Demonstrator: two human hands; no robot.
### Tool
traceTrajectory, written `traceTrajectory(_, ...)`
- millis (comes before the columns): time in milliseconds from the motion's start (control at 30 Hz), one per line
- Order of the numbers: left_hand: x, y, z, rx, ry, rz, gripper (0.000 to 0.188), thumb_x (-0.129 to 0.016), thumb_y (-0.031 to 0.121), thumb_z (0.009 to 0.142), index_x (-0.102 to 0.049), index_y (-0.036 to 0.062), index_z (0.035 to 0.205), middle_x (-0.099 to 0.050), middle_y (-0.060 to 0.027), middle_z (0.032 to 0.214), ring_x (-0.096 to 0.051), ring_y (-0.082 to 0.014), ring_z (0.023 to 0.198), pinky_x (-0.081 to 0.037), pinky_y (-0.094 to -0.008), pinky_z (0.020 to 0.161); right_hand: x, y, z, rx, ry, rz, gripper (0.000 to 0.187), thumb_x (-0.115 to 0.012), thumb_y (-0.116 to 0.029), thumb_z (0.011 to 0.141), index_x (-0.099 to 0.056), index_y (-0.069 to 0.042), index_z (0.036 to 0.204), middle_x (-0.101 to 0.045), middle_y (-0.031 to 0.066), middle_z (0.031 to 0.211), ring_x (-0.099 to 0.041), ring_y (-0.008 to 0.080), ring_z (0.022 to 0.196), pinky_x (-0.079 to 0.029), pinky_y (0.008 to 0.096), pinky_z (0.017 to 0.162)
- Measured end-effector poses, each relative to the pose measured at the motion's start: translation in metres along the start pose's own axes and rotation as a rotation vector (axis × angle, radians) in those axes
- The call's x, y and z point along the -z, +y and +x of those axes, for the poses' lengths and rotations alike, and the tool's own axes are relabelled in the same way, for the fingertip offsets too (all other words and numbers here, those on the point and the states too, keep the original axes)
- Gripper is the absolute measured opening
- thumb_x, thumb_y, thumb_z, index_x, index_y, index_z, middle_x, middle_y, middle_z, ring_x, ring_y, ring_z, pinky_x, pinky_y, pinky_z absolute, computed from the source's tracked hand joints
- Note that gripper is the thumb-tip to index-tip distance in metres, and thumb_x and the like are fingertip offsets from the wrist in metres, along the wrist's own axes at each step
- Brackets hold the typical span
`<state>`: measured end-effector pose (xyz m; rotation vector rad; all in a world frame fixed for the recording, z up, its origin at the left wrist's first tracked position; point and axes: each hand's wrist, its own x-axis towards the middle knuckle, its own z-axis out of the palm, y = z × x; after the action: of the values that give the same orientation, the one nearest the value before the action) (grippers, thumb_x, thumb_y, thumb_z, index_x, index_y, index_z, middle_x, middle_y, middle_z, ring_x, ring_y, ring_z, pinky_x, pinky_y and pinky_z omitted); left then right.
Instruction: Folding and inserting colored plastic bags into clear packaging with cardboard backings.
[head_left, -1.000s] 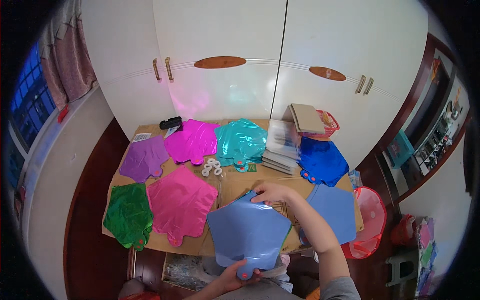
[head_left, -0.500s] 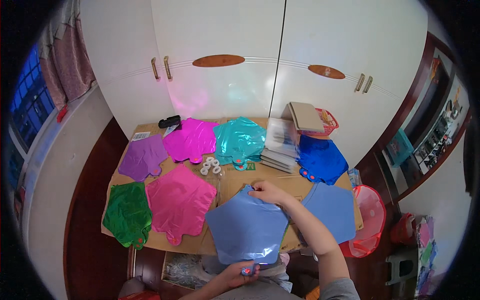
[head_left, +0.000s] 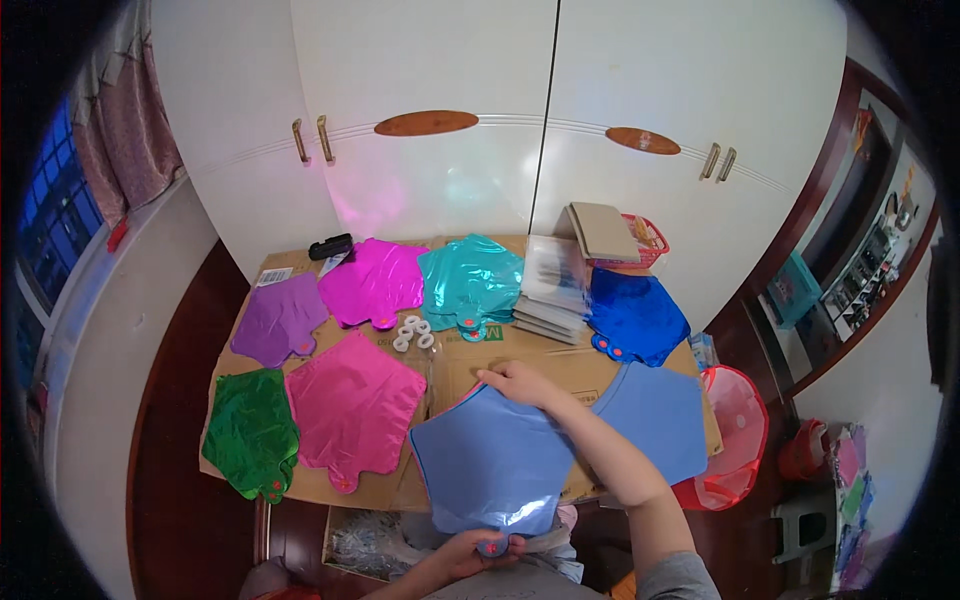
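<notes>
A stack of flat, uninflated light-blue foil balloons [head_left: 495,455], five-cornered with a small round tab, is held between my hands over the near edge of the cardboard. My left hand [head_left: 465,558] is closed on the tab end at the bottom, where a red spot shows. At the top corner, my right hand [head_left: 515,383] pinches the foil between thumb and fingers. Thin teal and pink edges show along the held stack's upper left side. Partly behind my right forearm lies another light-blue foil balloon [head_left: 660,420].
On the cardboard [head_left: 465,365] lie pink [head_left: 358,405], green [head_left: 248,430], purple [head_left: 280,318], magenta [head_left: 372,283], teal [head_left: 470,280] and dark-blue foil balloons [head_left: 640,317]. White rings [head_left: 413,333], clear plastic sleeves [head_left: 555,270] and a red basket [head_left: 655,240] are there too.
My right hand has shifted slightly left along the top of the held foil, and coloured edges now show there. The tab sits deeper in my left hand. The view has turned slightly.
</notes>
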<state>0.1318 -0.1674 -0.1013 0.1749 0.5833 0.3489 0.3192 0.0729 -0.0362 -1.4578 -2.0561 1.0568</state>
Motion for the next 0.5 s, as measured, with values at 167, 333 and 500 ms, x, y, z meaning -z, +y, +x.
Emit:
traceTrajectory(167, 0.040, -0.014, 0.023, -0.017, -0.333, -0.217, 0.035, -0.045, 0.024, 0.095, -0.053, -0.0051, 0.112, -0.061, -0.0125, 0.102, -0.060, -0.0242, 0.096, -0.047, -0.0365, 0.091, 0.004, -0.027, 0.017, -0.064, 0.062, -0.263, 0.045, -0.057, -0.049, 0.083, -0.067, -0.005, 0.082, -0.066, 0.0190, 0.081, -0.063, 0.0356, 0.080, -0.049, 0.0437, 0.069)
traceTrajectory(333, 0.002, -0.001, 0.009, -0.008, -0.091, -0.188, 0.052, -0.031, 0.038, 0.098, -0.043, -0.0069, 0.121, -0.061, -0.0152, 0.099, -0.061, -0.0265, 0.094, -0.048, -0.0405, 0.090, -0.006, 0.000, 0.033, 0.028, 0.082, -0.313, 0.032, -0.062, -0.037, 0.077, -0.066, -0.005, 0.077, -0.066, 0.0173, 0.079, -0.063, 0.0347, 0.076, -0.049, 0.0440, 0.068)
traceTrajectory(500, -0.021, 0.004, 0.006, -0.077, 0.166, -0.028, 0.074, -0.017, 0.057, 0.095, -0.041, -0.0075, 0.123, -0.061, -0.0174, 0.098, -0.061, -0.0285, 0.092, -0.048, -0.0432, 0.089, 0.008, -0.003, 0.027, 0.037, 0.027, -0.233, 0.027, -0.064, -0.031, 0.078, -0.066, -0.005, 0.075, -0.065, 0.0159, 0.078, -0.062, 0.0328, 0.072, -0.049, 0.0422, 0.066)
